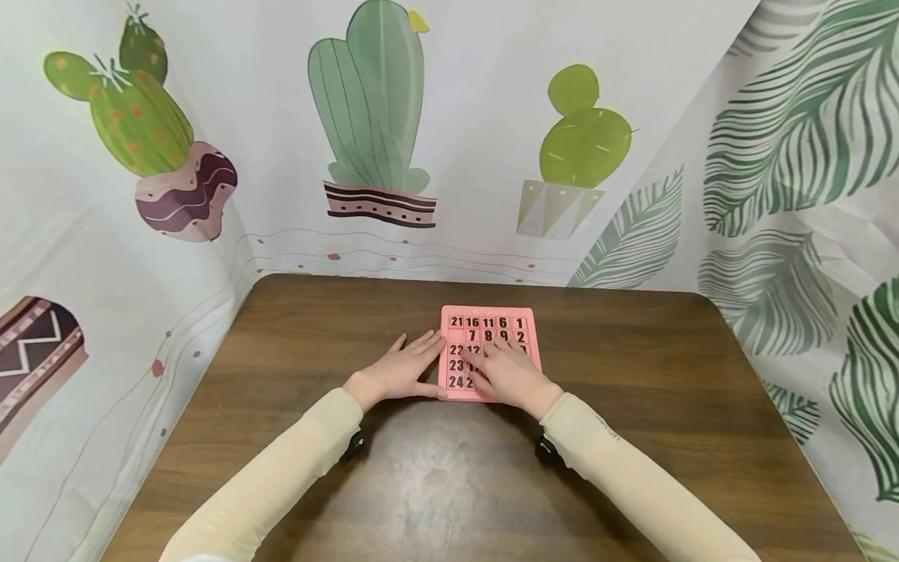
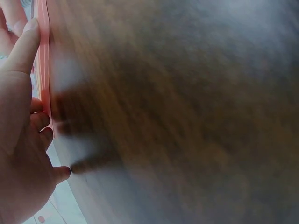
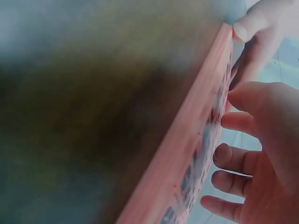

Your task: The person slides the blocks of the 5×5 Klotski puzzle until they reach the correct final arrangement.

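Observation:
A pink number sliding puzzle (image 1: 472, 336) lies flat on the table, its tiles marked with black numerals. One gap shows in its second row, at the left end. My left hand (image 1: 396, 370) touches the puzzle's left side with fairly straight fingers, the thumb at the near left corner. Over the tiles lies my right hand (image 1: 516, 378), fingers spread and lightly bent, hiding several tiles at the middle and lower right. In the right wrist view, its fingertips meet the face of the puzzle (image 3: 187, 140); the left thumb (image 3: 243, 30) touches a corner.
The dark wooden table (image 1: 337, 312) extends to both sides and in front of the puzzle. Behind it hangs a white cloth (image 1: 477, 140) printed with cacti and leaves. Dark wrist devices (image 1: 355, 445) sit under both sleeves.

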Demonstrator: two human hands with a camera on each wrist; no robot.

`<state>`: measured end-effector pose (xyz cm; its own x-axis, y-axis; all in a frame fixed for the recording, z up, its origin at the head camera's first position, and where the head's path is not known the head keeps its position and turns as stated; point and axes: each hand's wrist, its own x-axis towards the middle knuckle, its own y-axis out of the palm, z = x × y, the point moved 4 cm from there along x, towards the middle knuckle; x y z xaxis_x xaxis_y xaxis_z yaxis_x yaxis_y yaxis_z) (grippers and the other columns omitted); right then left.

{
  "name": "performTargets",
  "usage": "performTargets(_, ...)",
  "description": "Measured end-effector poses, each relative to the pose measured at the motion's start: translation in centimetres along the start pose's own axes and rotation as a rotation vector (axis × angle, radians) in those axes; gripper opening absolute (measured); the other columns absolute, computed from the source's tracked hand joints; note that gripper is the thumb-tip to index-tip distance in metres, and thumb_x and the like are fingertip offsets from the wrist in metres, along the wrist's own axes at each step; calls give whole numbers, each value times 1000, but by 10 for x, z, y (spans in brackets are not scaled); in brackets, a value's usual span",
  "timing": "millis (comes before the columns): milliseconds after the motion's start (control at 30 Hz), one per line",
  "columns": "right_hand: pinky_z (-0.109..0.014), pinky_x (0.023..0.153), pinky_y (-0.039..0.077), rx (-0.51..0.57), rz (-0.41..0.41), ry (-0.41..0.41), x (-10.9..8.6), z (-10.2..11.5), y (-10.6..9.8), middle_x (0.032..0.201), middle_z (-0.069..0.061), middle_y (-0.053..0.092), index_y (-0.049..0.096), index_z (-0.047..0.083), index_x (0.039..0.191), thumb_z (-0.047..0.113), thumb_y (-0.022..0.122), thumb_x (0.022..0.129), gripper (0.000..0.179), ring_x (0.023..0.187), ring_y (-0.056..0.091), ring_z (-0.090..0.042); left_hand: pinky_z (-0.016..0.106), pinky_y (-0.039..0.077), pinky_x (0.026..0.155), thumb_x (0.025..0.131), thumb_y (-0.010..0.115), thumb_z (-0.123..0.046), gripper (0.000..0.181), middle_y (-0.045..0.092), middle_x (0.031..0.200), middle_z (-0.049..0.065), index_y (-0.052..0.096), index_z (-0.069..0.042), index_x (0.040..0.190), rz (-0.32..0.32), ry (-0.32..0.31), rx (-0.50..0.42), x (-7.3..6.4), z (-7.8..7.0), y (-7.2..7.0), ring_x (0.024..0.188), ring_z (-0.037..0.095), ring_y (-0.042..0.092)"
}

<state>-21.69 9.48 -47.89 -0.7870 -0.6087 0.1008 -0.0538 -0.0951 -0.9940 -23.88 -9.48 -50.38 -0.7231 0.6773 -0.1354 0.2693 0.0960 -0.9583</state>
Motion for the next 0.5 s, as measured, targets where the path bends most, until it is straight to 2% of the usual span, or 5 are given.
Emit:
performTargets(133, -56, 102, 32, -13, -26, 25, 13, -6, -3, 118, -15, 61, 57, 21, 131, 37, 51, 93, 42, 118, 50, -39, 58, 9, 110, 76, 48, -75, 105, 10, 157, 7, 14, -10, 151, 0, 4, -14, 0, -1, -1, 144, 22, 8)
performTargets(233, -56, 102, 31, -15, -31, 56, 24, -12, -4, 122, -15, 60, 58, 20, 130, 37, 51, 94, 41, 117, 50, -36, 57, 9, 110, 76, 47, -77, 106, 9, 157, 5, 13, -12, 152, 7, -7, -13, 0, 0, 0, 144, 20, 7)
performTargets(367, -54, 99, 34, -20, 1, 99, 36, -18, -3, 125, -13, 58, 56, 21, 132, 37, 49, 95, 41, 113, 50, -31, 56, 9, 111, 75, 46, -78, 106, 9, 157, 3, 12, -13, 152, 5, -13, -11, 0, 1, 1, 144, 18, 6)
performTargets(500, -53, 97, 34, -18, 26, 120, 44, -22, -2, 126, -13, 57, 55, 22, 134, 36, 48, 95, 42, 115, 49, -32, 56, 9, 110, 76, 47, -77, 105, 9, 157, 3, 13, -13, 152, 2, -12, -18, 0, 1, 1, 144, 18, 7)
